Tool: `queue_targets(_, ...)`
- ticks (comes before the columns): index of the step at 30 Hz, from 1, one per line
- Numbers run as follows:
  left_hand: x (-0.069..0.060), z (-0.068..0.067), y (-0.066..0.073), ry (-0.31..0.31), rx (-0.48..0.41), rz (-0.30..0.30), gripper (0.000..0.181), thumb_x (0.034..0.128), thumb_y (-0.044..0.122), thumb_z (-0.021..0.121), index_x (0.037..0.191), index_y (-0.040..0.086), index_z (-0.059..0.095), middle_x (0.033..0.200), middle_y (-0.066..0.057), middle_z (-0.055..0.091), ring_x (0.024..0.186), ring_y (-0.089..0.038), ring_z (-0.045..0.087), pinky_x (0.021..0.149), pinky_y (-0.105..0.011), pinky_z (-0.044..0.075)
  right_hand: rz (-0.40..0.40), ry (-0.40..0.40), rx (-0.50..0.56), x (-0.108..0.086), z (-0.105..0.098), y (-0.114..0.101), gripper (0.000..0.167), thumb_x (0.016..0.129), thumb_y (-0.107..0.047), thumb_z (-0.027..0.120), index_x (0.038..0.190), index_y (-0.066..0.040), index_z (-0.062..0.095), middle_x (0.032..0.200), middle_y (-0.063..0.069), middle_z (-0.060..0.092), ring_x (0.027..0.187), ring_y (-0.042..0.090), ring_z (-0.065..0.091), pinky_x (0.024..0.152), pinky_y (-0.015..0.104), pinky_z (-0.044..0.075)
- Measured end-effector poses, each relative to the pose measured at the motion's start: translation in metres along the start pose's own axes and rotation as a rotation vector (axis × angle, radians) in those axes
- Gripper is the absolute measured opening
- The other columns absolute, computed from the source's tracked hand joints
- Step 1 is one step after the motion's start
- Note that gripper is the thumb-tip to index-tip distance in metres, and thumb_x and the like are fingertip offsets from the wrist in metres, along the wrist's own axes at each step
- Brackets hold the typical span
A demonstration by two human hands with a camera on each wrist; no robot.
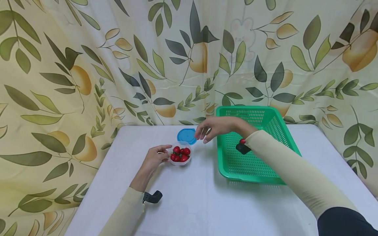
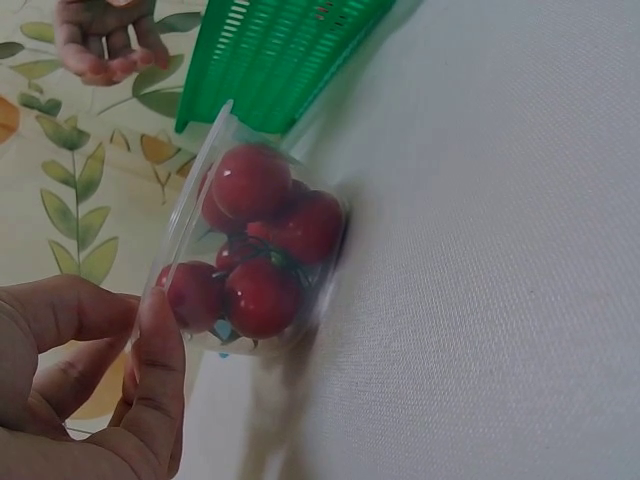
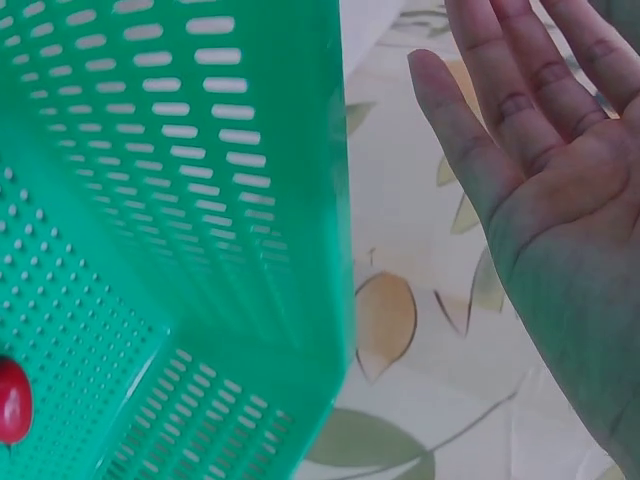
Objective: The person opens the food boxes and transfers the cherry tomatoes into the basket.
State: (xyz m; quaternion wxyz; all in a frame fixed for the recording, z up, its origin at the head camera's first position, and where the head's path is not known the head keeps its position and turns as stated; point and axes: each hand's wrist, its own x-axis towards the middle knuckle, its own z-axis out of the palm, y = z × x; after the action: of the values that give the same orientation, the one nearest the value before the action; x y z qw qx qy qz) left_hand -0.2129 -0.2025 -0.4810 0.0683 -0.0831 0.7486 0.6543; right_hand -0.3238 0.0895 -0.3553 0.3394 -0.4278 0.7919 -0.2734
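On the left, the slanting side edge of the white-covered desk (image 1: 180, 203) runs outside the person's left hand (image 1: 153, 159), whose thumb and fingers (image 2: 157, 360) pinch the left rim of a round clear plastic container (image 2: 188, 200). The container stands upright on the desk, right at those fingertips, with several glossy red cherry tomatoes (image 1: 183, 158) inside. Just beyond it, toward the far edge, lies a round blue plastic lid (image 1: 185, 135); whether the two touch cannot be told. Next comes the right hand (image 1: 215, 127), raised, its fingers relaxed, parted and grasping nothing; they hang near the lid, up and to the right of the container and apart from the tomatoes. A strip of white cloth gives room between the container and a green rectangular perforated plastic basket (image 1: 251, 179), and a broader stretch runs toward the near side. The basket's far rim stands close to a leaf-and-fruit printed curtain (image 1: 165, 62). The cream-sleeved right forearm (image 1: 283, 164) crosses above the basket, where one red tomato (image 3: 14, 400) rests on the floor.
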Motion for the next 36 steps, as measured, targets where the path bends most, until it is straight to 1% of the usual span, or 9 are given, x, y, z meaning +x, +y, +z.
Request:
queue_targets(4,-0.001,0.0,0.001,0.001,0.01,-0.004,0.04,0.0915,-0.003,0.064,0.132,0.001,0.067,0.103,-0.011,0.053,0.084,-0.019,0.057,0.073,-0.022,0.057,-0.013,-0.032,0.01,0.01,0.003,-0.002,0.035,0.092,-0.013,0.075,0.125,-0.015,0.069,0.125,0.005,0.067,0.117,0.023,0.064,0.099,0.035,0.054)
queue_targets(8,-0.001,0.0,0.0,0.006,0.014,-0.009,0.04,0.0913,-0.004,0.064,0.131,0.002,0.067,0.103,-0.011,0.053,0.085,-0.02,0.057,0.074,-0.023,0.057,-0.026,-0.063,0.019,0.02,0.007,-0.003,0.035,0.092,-0.012,0.075,0.126,-0.013,0.068,0.129,0.01,0.066,0.119,0.026,0.063,0.102,0.035,0.053)
queue_targets(10,-0.001,0.0,0.0,0.01,0.012,-0.011,0.04,0.091,-0.004,0.064,0.13,0.003,0.068,0.103,-0.01,0.053,0.085,-0.02,0.057,0.074,-0.023,0.057,-0.021,-0.072,0.02,0.024,0.009,-0.003,0.035,0.091,-0.012,0.075,0.125,-0.014,0.068,0.13,0.011,0.066,0.121,0.028,0.063,0.102,0.035,0.053)
queue_targets(19,0.0,0.001,0.0,0.022,0.007,0.011,0.04,0.0888,-0.006,0.064,0.126,0.004,0.071,0.099,-0.01,0.054,0.083,-0.02,0.058,0.072,-0.023,0.057,-0.013,-0.114,-0.039,0.043,0.017,-0.01,0.038,0.091,-0.009,0.075,0.128,-0.015,0.068,0.126,-0.001,0.067,0.122,0.03,0.062,0.096,0.032,0.056)
queue_targets(21,0.0,0.001,0.0,0.023,0.002,0.011,0.039,0.0889,-0.007,0.064,0.126,0.004,0.071,0.099,-0.01,0.054,0.083,-0.02,0.057,0.072,-0.023,0.057,-0.007,-0.12,-0.055,0.047,0.019,-0.012,0.039,0.091,-0.009,0.075,0.129,-0.016,0.069,0.126,-0.001,0.067,0.122,0.03,0.062,0.095,0.033,0.056)
queue_targets(23,0.0,0.001,0.0,0.021,0.0,0.009,0.039,0.0892,-0.007,0.064,0.126,0.004,0.071,0.099,-0.01,0.054,0.083,-0.02,0.057,0.072,-0.023,0.057,-0.002,-0.126,-0.076,0.051,0.022,-0.013,0.039,0.091,-0.01,0.075,0.129,-0.016,0.069,0.125,-0.003,0.068,0.12,0.026,0.063,0.093,0.032,0.056)
queue_targets(27,0.001,0.001,0.0,0.016,-0.013,0.006,0.039,0.0889,-0.007,0.065,0.126,0.003,0.071,0.098,-0.01,0.054,0.082,-0.02,0.057,0.071,-0.023,0.058,-0.005,-0.149,-0.082,0.057,0.028,-0.016,0.04,0.09,-0.009,0.075,0.129,-0.014,0.068,0.124,-0.004,0.068,0.117,0.02,0.063,0.093,0.032,0.056)
queue_targets(32,0.001,0.001,0.001,0.016,-0.015,0.017,0.039,0.0882,-0.009,0.064,0.126,0.0,0.07,0.096,-0.009,0.054,0.079,-0.019,0.057,0.069,-0.023,0.057,0.001,-0.179,-0.062,0.065,0.034,-0.019,0.039,0.09,-0.006,0.075,0.128,-0.011,0.068,0.124,-0.001,0.067,0.117,0.02,0.062,0.095,0.032,0.055)
queue_targets(36,0.001,0.001,0.0,0.018,-0.001,0.016,0.039,0.0891,-0.008,0.064,0.127,0.0,0.069,0.097,-0.01,0.053,0.081,-0.019,0.057,0.07,-0.023,0.057,0.014,-0.201,-0.081,0.073,0.037,-0.018,0.038,0.09,-0.007,0.075,0.127,-0.013,0.069,0.124,-0.003,0.066,0.118,0.02,0.061,0.096,0.032,0.055)
